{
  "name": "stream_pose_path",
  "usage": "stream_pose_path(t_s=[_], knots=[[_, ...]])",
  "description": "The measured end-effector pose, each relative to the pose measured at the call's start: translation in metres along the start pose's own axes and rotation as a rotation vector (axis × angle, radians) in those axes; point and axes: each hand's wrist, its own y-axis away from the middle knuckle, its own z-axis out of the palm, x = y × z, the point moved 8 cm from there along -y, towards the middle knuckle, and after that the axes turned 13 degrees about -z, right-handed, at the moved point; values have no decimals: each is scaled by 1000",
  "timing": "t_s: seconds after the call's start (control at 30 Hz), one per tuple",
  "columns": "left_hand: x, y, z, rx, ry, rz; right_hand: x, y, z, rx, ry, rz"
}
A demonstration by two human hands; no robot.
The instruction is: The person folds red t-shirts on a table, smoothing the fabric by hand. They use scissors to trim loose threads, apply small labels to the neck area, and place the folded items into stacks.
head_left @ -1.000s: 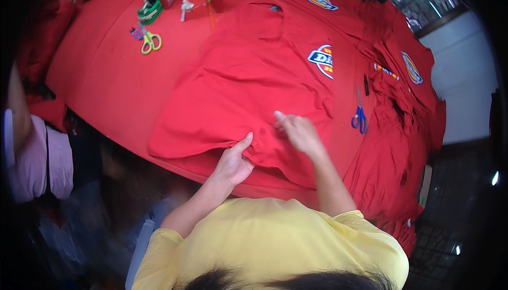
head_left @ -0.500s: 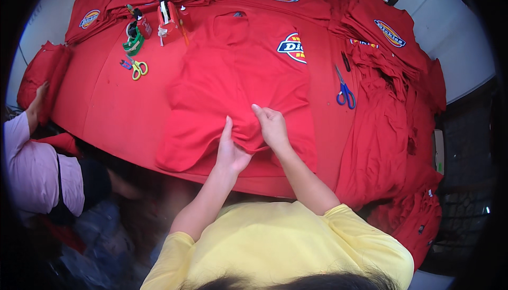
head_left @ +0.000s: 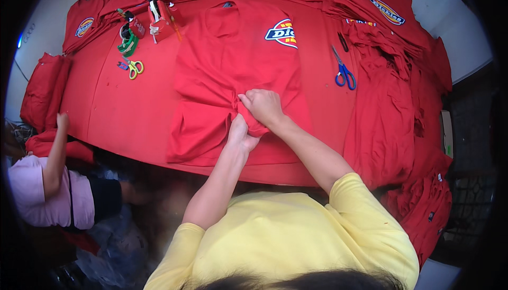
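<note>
A red T-shirt [head_left: 238,68] lies on the red-covered table in front of me, its neckline at the far end and a printed badge on its right side. My right hand [head_left: 264,107] is closed on a bunched fold near the shirt's middle. Just below it, my left hand [head_left: 243,134] grips the same gathered cloth, with its fingers partly hidden by the fabric. Creases spread from my hands across the shirt, and its lower edge lies close to the table's near edge.
Blue-handled scissors [head_left: 345,75] and a dark slim tool [head_left: 343,42] lie to the right. Yellow scissors [head_left: 135,69], a green tape dispenser [head_left: 128,44] and a red dispenser [head_left: 161,23] are at left. Red garments [head_left: 381,105] pile up right. A person in pink [head_left: 45,184] is at left.
My hands have come together and bunched the shirt's cloth, moving slightly farther up it. The person at left has taken their hand off the red bundle. The whole view has shifted a little.
</note>
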Motion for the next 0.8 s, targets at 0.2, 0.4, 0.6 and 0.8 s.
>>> stream_pose_path(t_s=[0.2, 0.4, 0.6, 0.8], knots=[[8, 1, 27, -333, 169, 280, -33, 13, -27, 211, -315, -372], [14, -24, -3, -628, 183, 500, -46, 16, -39, 239, -464, -418], [-1, -2, 2, -5, 26, -45, -47, 21, -48, 269, -412, -424], [16, -16, 2, -582, 263, 398, -42, 4, -43, 87, -289, -223]])
